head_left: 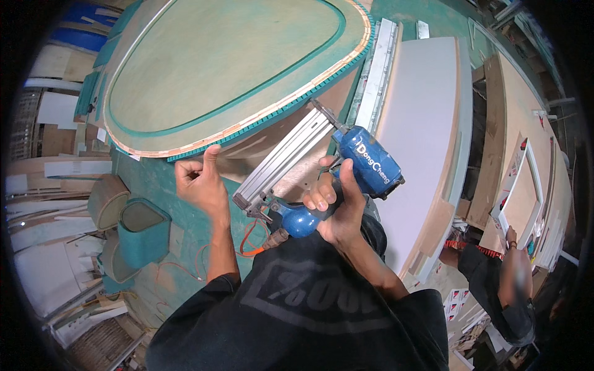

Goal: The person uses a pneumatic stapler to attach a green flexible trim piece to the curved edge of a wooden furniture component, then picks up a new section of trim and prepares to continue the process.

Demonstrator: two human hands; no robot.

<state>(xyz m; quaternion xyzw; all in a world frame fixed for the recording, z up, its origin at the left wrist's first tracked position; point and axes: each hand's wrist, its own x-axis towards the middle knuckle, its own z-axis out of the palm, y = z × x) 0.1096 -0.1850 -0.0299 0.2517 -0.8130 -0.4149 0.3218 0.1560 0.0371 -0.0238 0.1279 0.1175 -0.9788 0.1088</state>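
A large rounded panel (241,68) with a green inlaid line and a pale wooden rim lies in front of me. Along its near edge runs a green notched strip (272,119). My left hand (203,182) is at that edge, thumb up against the strip, fingers curled beside its loose-looking left end. In my right hand (339,207) is a blue and silver nail gun (371,162), gripped by its handle. The gun's nose touches or nearly touches the strip at the panel's right side. Its long silver magazine (284,157) slants down toward me.
An orange air hose (247,241) hangs below the gun. Green and bare curved wooden forms (143,232) stand on the floor at left. Right of the panel are wrapped strips (376,74) and a long pale curved board (421,136). Another person (495,278) handles a frame at far right.
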